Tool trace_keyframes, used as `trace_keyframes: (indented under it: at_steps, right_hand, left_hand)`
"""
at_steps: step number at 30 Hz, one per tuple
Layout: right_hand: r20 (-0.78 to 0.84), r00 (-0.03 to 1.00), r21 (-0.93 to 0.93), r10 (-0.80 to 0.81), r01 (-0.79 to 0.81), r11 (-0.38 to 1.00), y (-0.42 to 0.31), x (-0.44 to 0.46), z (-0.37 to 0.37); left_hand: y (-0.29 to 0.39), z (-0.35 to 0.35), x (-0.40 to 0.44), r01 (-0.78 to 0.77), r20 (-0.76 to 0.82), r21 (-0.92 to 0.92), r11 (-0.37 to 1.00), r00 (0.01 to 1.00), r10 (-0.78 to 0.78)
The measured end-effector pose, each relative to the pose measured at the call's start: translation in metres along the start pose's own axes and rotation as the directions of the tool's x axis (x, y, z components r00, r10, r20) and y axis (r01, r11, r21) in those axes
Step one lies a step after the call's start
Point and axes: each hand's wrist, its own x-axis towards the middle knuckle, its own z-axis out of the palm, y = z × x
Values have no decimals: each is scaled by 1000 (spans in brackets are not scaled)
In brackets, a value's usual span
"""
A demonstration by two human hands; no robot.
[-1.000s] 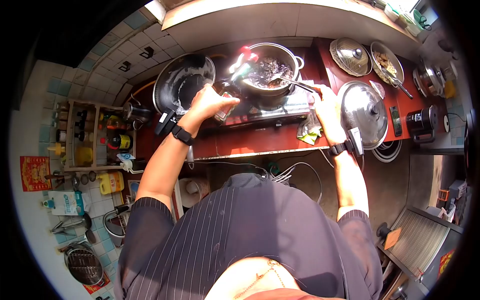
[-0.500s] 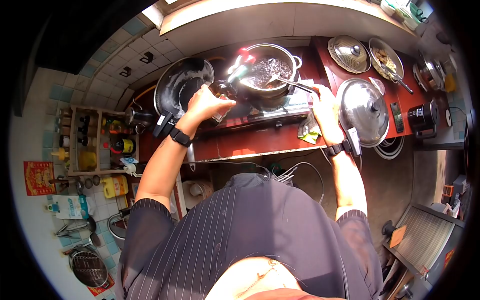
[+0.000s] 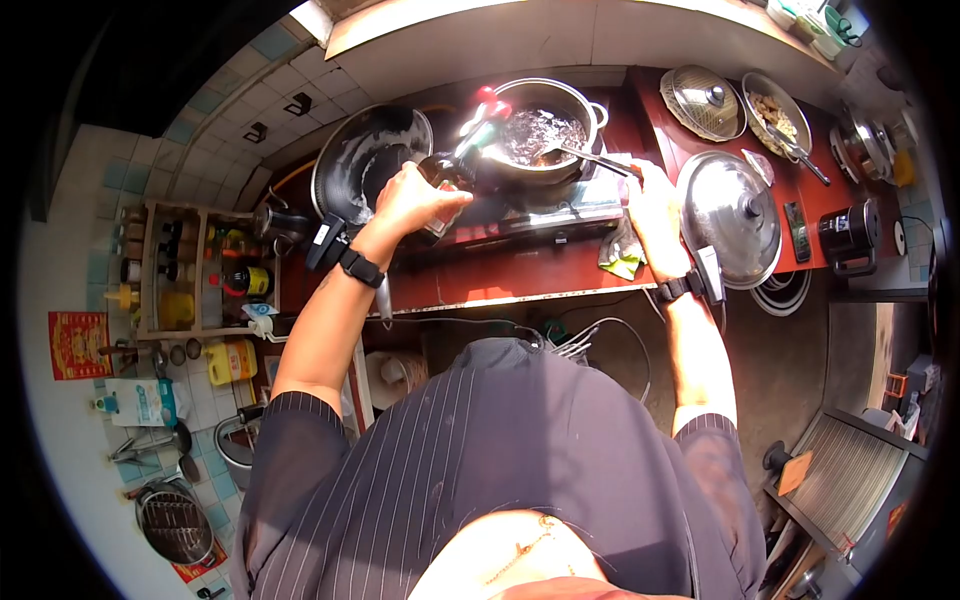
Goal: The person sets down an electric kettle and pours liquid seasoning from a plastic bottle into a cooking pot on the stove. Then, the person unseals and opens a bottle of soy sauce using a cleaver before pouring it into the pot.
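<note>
My left hand (image 3: 412,203) is closed round a dark bottle (image 3: 452,172) with a partly hidden label. The bottle tilts up toward the left rim of a two-handled pot (image 3: 596,128), its neck blurred by glare. Whether anything pours from it I cannot tell. Dark, glistening liquid (image 3: 535,130) fills the pot. In my right hand (image 3: 653,205) is the dark handle of a ladle (image 3: 590,157), its head down in the liquid. The pot stands on a stove (image 3: 575,208).
Left of the pot rests a black wok (image 3: 350,165). A large steel lid (image 3: 728,225) lies right of my right hand. Behind it are a glass-lidded pan (image 3: 690,95) and a pan of food (image 3: 775,110). A black kettle (image 3: 848,235) stands at far right.
The ladle's head has sunk lower into the liquid, and the dark contents have shifted. My left hand keeps the bottle tilted in nearly the same place.
</note>
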Motion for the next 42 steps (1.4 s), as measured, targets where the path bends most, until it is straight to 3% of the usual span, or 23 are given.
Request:
trace_keyframes:
  at_steps: [12, 24, 30, 40, 42]
  right_hand:
    - [-90, 986, -61, -138, 133, 989, 32, 2, 18]
    - [-37, 997, -40, -62, 60, 997, 25, 1, 17]
    - [-115, 977, -61, -180, 174, 983, 30, 0, 21]
    - [-95, 985, -59, -146, 140, 988, 26, -1, 20]
    - [-100, 982, -75, -158, 151, 986, 25, 0, 20]
  left_hand:
    - [2, 2, -8, -7, -9, -15, 1000, 1000, 7]
    - [4, 17, 2, -32, -70, -20, 999, 997, 30]
    - [7, 23, 7, -19, -48, -21, 1000, 999, 18]
    - [19, 15, -8, -7, 26, -57, 998, 1000, 9]
    - [11, 28, 2, -6, -38, -57, 998, 999, 4]
